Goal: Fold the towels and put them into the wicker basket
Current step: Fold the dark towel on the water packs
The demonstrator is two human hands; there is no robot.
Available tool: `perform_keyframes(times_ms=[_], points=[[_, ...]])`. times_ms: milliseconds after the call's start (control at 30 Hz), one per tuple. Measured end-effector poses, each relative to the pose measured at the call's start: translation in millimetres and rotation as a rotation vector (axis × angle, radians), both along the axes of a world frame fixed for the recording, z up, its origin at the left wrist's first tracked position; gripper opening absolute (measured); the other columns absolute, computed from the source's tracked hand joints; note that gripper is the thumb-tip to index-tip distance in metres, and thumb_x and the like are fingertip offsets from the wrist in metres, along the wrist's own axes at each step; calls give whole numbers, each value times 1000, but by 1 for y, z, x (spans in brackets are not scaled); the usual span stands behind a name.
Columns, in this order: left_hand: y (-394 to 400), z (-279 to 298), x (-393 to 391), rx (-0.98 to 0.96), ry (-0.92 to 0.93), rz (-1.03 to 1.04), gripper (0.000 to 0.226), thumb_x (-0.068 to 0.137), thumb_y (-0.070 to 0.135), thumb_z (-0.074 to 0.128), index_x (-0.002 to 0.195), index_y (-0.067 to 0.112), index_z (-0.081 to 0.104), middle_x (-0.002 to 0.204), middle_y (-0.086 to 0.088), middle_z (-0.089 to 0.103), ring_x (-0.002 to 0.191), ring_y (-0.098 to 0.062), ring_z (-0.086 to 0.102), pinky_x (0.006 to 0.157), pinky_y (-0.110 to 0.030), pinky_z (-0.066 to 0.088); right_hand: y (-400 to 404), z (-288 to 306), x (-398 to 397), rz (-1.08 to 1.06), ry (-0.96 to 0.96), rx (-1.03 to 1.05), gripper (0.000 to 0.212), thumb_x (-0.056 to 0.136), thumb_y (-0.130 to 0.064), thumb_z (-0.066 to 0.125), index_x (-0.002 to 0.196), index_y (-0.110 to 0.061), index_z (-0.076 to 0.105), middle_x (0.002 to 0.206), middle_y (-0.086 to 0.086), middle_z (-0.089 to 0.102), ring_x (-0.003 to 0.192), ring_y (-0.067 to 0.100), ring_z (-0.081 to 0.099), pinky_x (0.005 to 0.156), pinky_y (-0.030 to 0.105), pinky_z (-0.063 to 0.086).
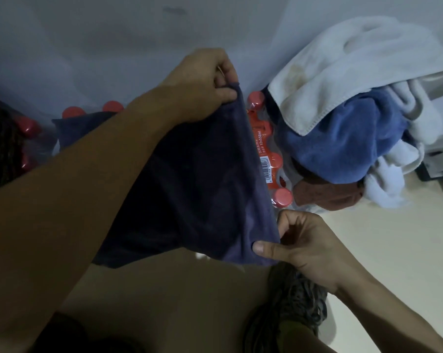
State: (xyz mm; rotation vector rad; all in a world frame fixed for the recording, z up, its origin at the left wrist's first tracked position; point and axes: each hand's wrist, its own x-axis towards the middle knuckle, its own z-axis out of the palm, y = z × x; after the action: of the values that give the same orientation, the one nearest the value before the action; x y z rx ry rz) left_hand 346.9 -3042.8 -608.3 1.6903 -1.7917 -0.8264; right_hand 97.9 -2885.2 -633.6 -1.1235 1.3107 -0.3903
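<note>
**Dark towel held up by two corners**

Both hands hold a dark navy towel (197,179) stretched in the air, in front of the person. Left hand (202,82) is up top, its grip clamped on the towel's upper right corner w/ fingers and thumb pinched over the hem. Right hand (301,245) is lower, thumb (262,248) pressed on the towel's lower right corner, other fingers curled behind the fabric, so grip is clamped there too. Right edge of the towel runs taut betw. the two hands; rest of the cloth hangs left, under the left forearm.

Behind the towel: shrink-wrapped pack of bottles (266,151) w/ red caps, label reads 12x550ml. Just right of it, a pile of unfolded towels: white towel (342,72) on top, blue towel (342,141) under it, a reddish-brown towel (327,194) at the bottom front. Pale floor (393,250) at lower right. Can't make out the basket w/ certainty; dim light.
</note>
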Motion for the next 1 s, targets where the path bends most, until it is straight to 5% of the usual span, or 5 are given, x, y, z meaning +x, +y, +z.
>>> perform_keyframes(times_ms=[233, 367, 600, 767, 1000], points=[[6, 0, -5, 25, 508, 242, 28, 74, 3, 79, 98, 13, 69, 82, -4, 73, 74, -13, 71, 72, -25, 58, 0, 2, 2, 35, -22, 10, 36, 51, -21, 92, 70, -7, 66, 59, 9, 55, 55, 18, 51, 51, 23, 43], [5, -2, -5, 19, 457, 190, 23, 82, 2, 70, 102, 13, 70, 90, -7, 74, 85, -16, 73, 83, -30, 58, 2, 2, 1, 8, -12, -76, 58, 56, -30, 90, 67, 11, 52, 63, 26, 50, 60, 22, 49, 59, 34, 42], [4, 2, -6, -12, 251, 96, 24, 89, 5, 61, 110, 11, 71, 85, 12, 67, 69, 13, 61, 74, -4, 47, -1, 6, -2, 98, -79, -130, 9, 87, -5, 71, 81, -12, 74, 77, 3, 75, 69, 12, 70, 64, 18, 51], [1, -8, 3, 6, 156, 128, 4, 86, 24, 70, 86, 21, 73, 70, 13, 64, 53, 11, 55, 57, -3, 41, -3, 6, -8, 113, 103, -74, 7, 83, -11, 77, 78, -13, 73, 74, 10, 73, 61, 25, 67, 59, 31, 54], [-1, -14, -17, -261, 166, 216, 14, 80, 30, 72, 80, 16, 72, 72, 15, 65, 63, 6, 58, 66, -9, 45, -14, 14, -7, 352, 436, 69, 29, 91, -33, 69, 79, -8, 60, 55, 6, 69, 43, 13, 62, 48, 24, 50]])
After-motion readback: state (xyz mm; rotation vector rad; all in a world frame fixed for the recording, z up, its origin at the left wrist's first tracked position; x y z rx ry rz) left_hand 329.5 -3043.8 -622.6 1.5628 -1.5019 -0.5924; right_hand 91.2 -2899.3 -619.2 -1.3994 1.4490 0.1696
